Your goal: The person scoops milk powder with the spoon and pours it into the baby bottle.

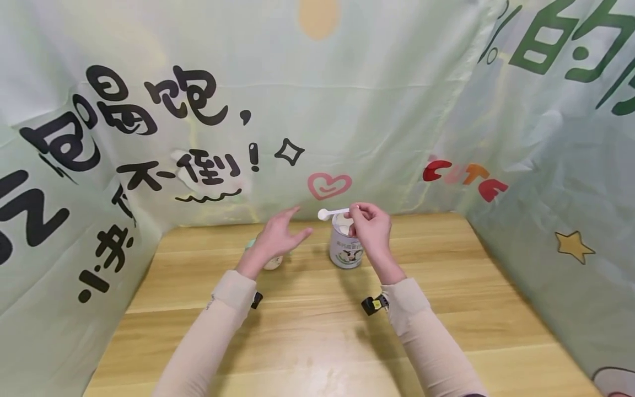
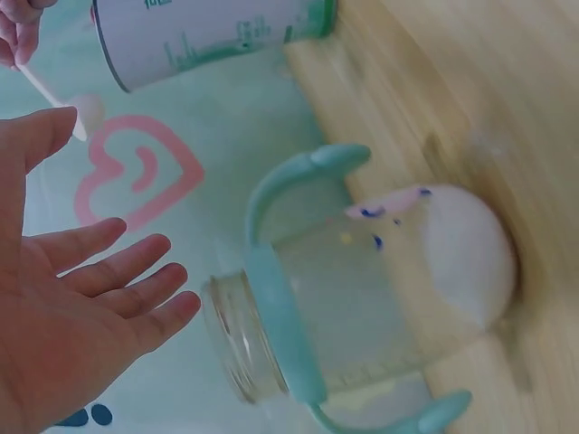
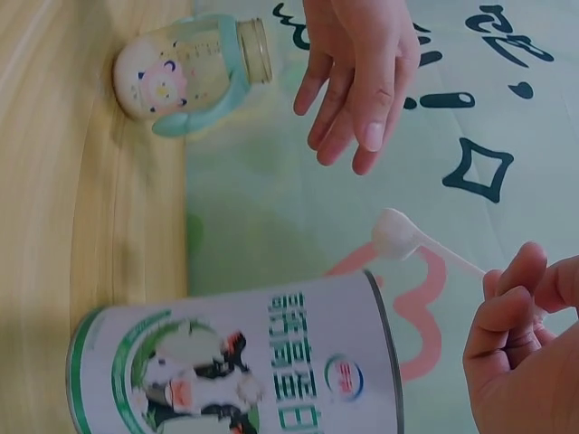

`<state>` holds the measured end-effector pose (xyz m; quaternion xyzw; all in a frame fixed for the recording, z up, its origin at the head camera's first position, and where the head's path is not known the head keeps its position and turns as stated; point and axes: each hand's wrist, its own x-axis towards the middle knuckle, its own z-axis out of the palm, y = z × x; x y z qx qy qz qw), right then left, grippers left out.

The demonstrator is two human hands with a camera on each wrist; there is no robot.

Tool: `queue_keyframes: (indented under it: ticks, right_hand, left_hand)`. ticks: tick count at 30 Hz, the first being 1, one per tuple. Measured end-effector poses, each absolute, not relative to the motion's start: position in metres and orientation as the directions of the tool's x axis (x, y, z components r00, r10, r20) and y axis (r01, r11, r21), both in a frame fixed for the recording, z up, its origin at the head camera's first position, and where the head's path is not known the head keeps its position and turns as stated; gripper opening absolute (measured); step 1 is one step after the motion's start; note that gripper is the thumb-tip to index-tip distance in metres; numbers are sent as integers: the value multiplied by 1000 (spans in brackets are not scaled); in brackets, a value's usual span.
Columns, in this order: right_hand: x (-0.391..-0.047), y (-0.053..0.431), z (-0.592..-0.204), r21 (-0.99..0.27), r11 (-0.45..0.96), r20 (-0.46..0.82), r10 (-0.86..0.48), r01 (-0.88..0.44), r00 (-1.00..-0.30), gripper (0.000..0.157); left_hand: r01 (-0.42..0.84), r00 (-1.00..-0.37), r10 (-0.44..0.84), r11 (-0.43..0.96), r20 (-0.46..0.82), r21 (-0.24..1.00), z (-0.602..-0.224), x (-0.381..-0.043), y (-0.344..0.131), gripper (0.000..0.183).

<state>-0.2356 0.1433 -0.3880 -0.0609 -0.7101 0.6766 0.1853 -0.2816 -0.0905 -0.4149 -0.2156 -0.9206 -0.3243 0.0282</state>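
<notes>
My right hand [image 1: 373, 229] pinches the thin handle of a white measuring scoop [image 3: 395, 234]. The scoop's bowl is raised just above and left of the open milk powder can [image 1: 347, 255], which stands upright and carries a cow picture. My left hand [image 1: 275, 236] holds nothing; its fingers are spread and the thumb points toward the scoop. Below and partly behind that hand stands a clear baby bottle [image 2: 353, 289] with teal handles, an uncapped neck and white matter at its bottom. Whether the scoop is full of powder cannot be made out clearly.
A wooden table [image 1: 307, 342] carries the can and bottle near its back edge. Printed cloth [image 1: 377, 121] with lettering hangs behind and along both sides. Each wrist wears a small black device [image 1: 371, 305].
</notes>
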Motion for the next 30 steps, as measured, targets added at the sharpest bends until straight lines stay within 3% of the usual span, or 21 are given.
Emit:
queue_keyframes:
  ticks: [30]
  right_hand:
    - [-241,78,-407,-975,56,223,210,-216,-952,15]
  left_hand:
    - [345,-938,281,732,201,588,-444,-272,-162,75]
